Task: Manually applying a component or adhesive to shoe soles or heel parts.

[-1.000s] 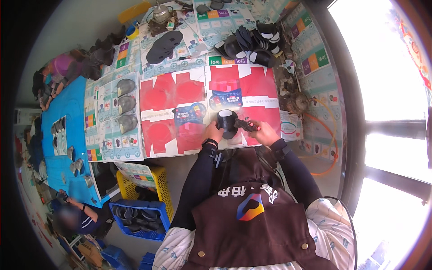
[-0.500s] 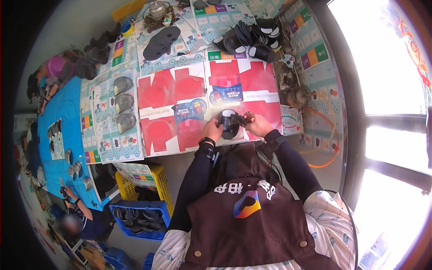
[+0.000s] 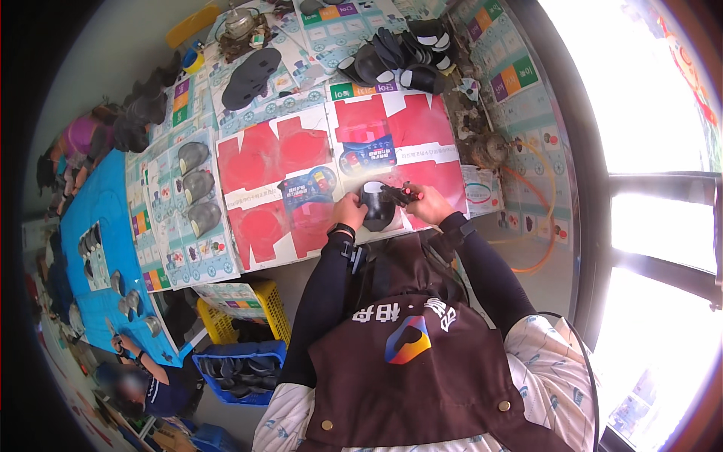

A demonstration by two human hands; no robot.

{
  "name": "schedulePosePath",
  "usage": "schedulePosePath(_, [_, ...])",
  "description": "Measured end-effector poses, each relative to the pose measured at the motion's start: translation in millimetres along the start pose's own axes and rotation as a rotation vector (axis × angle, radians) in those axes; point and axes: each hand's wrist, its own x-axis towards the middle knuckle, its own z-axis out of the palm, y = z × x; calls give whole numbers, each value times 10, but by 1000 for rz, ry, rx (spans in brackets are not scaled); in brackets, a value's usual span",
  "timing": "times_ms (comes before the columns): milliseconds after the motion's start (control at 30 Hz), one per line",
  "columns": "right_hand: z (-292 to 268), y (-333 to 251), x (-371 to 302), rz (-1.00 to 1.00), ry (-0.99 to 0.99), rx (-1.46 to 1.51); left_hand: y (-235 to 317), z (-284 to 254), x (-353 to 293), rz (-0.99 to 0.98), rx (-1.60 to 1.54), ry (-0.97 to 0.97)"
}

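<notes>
At the near edge of the table, a black, glossy, curved shoe part (image 3: 379, 214) with a white patch at its far end lies on the red-printed cardboard. My left hand (image 3: 347, 211) pinches its left edge between thumb and fingers. My right hand (image 3: 431, 205) is closed around a small black tool with red parts (image 3: 402, 193). The front of that tool reaches over the right side of the shoe part, near the white patch; whether it touches cannot be made out. My fingers hide much of the tool.
Three grey shoe parts (image 3: 199, 184) stand in a row at left. A pile of black shoe parts (image 3: 403, 56) lies at the far side, beside flat dark pieces (image 3: 252, 79). An orange hose (image 3: 544, 200) curves at right. Blue (image 3: 245, 348) and yellow crates (image 3: 275, 301) stand below; a co-worker (image 3: 139, 380) sits at left.
The view has shifted slightly, so the table sits a little further left. My left hand still holds the shoe part, and my right hand keeps the tool over it.
</notes>
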Motion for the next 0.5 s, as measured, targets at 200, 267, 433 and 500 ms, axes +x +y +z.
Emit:
schedulePosePath(200, [-30,110,34,47,4,174,40,-31,-34,-20,21,68])
schedulePosePath(267, [-43,102,50,78,-30,274,52,-63,-44,-58,-19,120])
schedulePosePath(433, [-25,-34,147,-70,-2,-22,109,-113,-57,-23,-13,93])
schedulePosePath(500, [-1,-84,179,-44,-5,6,108,-123,-68,-42,-21,65])
